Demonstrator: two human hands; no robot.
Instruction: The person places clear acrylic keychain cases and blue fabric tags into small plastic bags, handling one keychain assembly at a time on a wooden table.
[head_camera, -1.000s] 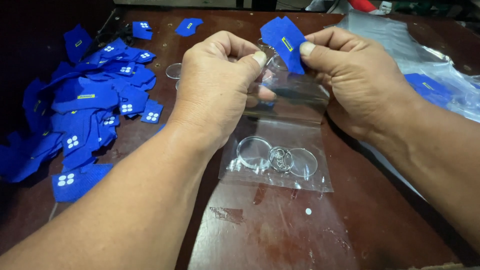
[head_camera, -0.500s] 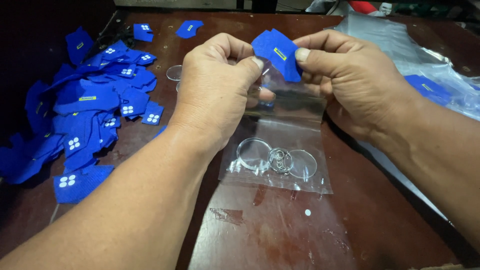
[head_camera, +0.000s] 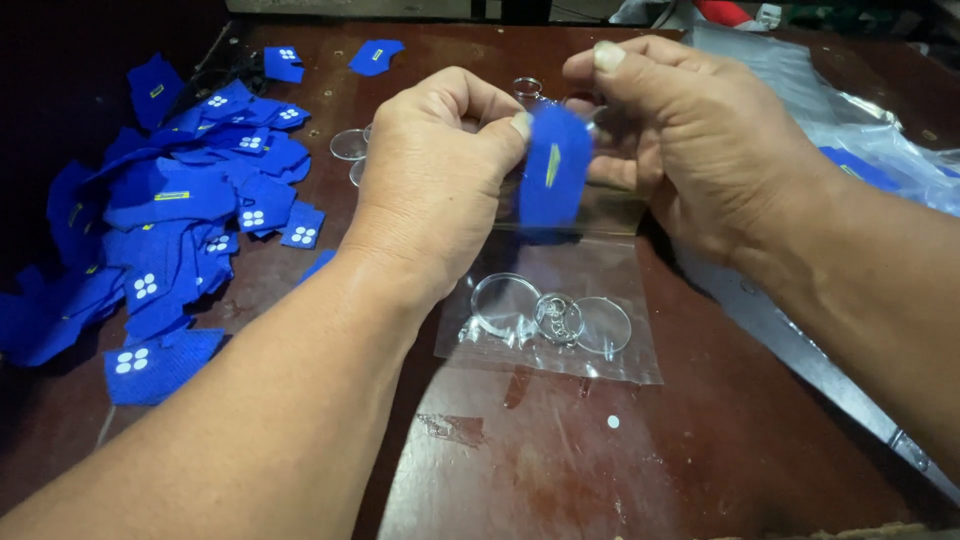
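Left hand (head_camera: 435, 180) pinches mouth of clear plastic zip bag (head_camera: 560, 300) at frame centre. Right hand (head_camera: 690, 140) pinches small blue fabric label (head_camera: 555, 170) at bag mouth, above worktop (head_camera: 520, 470). Step judged: label going in. Next calls for mouth held apart. Blue label pile (head_camera: 170, 220) left.

- The left hand (head_camera: 440, 180) and right hand (head_camera: 690, 140) pinch the top of a clear bag (head_camera: 560, 300) above the worktop (head_camera: 600, 470).
- A blue patch (head_camera: 553, 170) sits between the thumbs at the bag's mouth.
- Clear discs (head_camera: 505, 303) and a metal ring (head_camera: 558, 317) lie inside.
- A pile of blue patches (head_camera: 180, 220) lies left.
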